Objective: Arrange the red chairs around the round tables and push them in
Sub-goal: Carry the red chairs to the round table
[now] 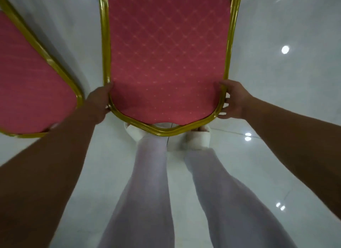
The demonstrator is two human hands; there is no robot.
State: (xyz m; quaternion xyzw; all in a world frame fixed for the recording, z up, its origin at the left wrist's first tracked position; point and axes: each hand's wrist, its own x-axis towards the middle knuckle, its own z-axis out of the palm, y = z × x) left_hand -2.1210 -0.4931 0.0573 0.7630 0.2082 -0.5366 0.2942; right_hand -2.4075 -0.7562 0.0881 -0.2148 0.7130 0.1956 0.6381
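Observation:
A red chair [166, 59] with a diamond-patterned red backrest and a gold metal frame fills the upper middle of the head view. My left hand [100, 100] grips the frame at the backrest's top left corner. My right hand [233, 100] grips the top right corner, thumb on the red fabric and fingers curled behind the gold tube. A second red chair [31, 77] with the same gold frame stands just to the left, its backrest close to my left forearm. No table is in view.
The floor [276, 81] is glossy white tile with bright ceiling-light reflections. My legs in white trousers [147, 183] and white shoes [197, 140] stand right behind the held chair.

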